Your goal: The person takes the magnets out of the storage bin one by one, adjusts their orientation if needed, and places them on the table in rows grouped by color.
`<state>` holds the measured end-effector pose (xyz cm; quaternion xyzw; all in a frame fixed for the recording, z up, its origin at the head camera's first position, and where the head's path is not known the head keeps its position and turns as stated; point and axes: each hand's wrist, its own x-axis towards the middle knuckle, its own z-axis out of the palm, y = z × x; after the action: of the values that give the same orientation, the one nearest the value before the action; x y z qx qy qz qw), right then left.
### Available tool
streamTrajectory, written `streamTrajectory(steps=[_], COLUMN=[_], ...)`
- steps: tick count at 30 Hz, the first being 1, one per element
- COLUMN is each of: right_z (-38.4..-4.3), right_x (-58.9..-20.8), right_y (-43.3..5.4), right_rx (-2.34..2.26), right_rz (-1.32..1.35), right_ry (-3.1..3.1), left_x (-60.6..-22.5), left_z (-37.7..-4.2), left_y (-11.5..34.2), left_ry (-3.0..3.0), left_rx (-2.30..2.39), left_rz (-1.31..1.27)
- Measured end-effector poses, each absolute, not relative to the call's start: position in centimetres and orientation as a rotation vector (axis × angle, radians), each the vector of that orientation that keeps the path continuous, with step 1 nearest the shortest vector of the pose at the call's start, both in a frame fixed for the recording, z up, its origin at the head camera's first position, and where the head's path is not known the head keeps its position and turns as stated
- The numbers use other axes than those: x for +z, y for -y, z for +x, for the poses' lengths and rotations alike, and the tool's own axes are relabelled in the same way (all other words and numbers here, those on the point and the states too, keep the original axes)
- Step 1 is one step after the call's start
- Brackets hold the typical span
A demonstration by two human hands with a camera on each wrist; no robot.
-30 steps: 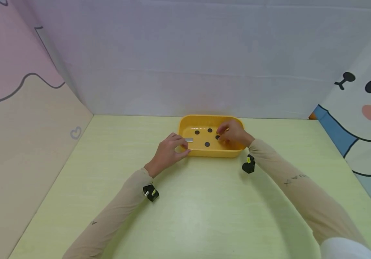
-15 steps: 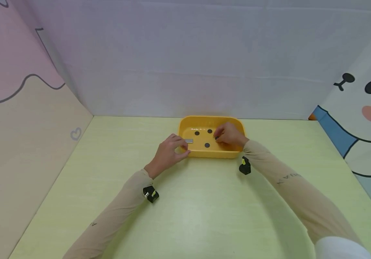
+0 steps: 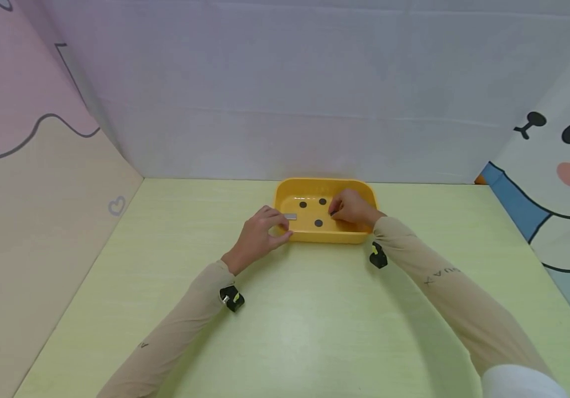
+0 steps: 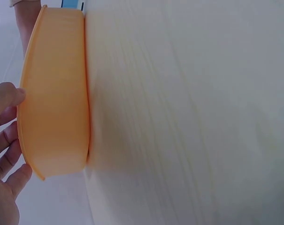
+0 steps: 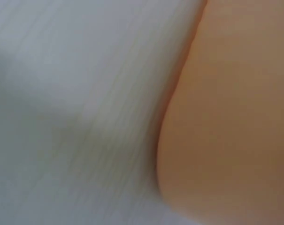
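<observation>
A yellow plastic tray (image 3: 324,237) sits at the back of the table. My left hand (image 3: 257,235) grips its left front corner, thumb on the front rim and fingers over the left end. In the left wrist view, that hand (image 4: 8,140) shows along the rim of the tray (image 4: 57,93). Over the tray's right half, my right hand (image 3: 353,207) pinches a small dark round disc (image 3: 333,213) low inside; the fingertips partly hide it. Three similar dark discs (image 3: 318,223) lie on the tray floor. A small silver rectangular piece (image 3: 291,216) is beside my left fingers.
The pale green table (image 3: 285,320) stretches in front of the tray. A white wall sheet (image 3: 275,99) rises just behind it. Printed panels (image 3: 553,232) stand at both sides. The right wrist view has only the tray's outer wall (image 5: 235,117) and tabletop, without the hand.
My right hand has moved slightly left and down within the tray, and its fingertips have closed on a dark disc there. My left hand has stayed at the corner.
</observation>
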<state>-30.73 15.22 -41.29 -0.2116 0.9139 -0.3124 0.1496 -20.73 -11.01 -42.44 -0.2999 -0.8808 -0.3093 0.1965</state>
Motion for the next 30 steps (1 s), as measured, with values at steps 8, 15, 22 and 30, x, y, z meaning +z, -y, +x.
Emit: streamTrajectory(steps=[8, 15, 22, 30], right_z=[-30.64, -30.62, -30.91, -30.81], right_x=[-41.38, -41.17, -41.18, -41.6], right_y=[-15.1, -14.86, -14.85, -15.15], right_rx=[-0.878, -0.881, -0.848, -0.939], right_rz=[-0.681, -0.657, -0.694, -0.67], right_ry=[-2.653, -2.604, -2.586, -2.534], left_x=[-42.29, -42.42, -42.6, -42.71], left_z=[-20.75, -20.87, -21.06, -21.07], left_y=[11.12, 11.21, 11.37, 11.35], left_ry=[2.477, 2.465, 2.459, 2.466], left_rx=[-0.862, -0.863, -0.865, -0.851], left_rz=[-0.834, -0.837, -0.834, -0.845])
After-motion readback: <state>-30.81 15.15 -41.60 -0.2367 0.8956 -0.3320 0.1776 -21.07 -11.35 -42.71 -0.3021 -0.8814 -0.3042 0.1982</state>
